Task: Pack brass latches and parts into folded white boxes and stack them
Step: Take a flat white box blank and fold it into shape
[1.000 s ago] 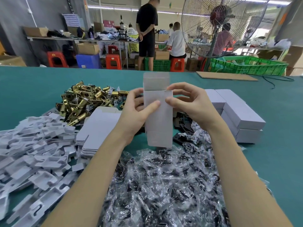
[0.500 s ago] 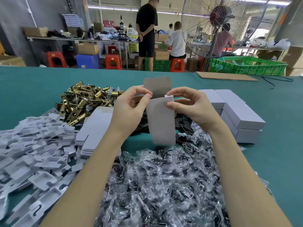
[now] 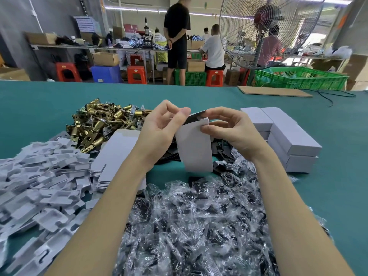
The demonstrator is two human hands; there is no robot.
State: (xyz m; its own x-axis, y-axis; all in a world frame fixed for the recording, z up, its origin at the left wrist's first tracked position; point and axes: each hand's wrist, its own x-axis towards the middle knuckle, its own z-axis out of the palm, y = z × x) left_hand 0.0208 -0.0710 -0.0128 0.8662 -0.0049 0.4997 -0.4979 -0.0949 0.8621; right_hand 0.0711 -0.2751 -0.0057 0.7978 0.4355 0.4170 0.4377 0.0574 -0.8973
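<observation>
I hold a white box upright above the table, its top flap folded down over the opening. My left hand pinches the flap's left edge between thumb and fingers. My right hand grips the box's upper right corner, thumb on its front. A pile of brass latches lies at the back left. Flat white box blanks are stacked beside my left wrist. Closed white boxes are stacked at the right. Clear bags of black parts fill the foreground.
White plastic trays are heaped at the left. Black flat parts lie behind the box. The green table stretches right. A sheet of cardboard, a green crate and a fan stand at the far edge, people beyond.
The box's top flap stood upright a second ago; it has been bent back and folded down. The box tilted slightly, and both hands shifted up to its top end.
</observation>
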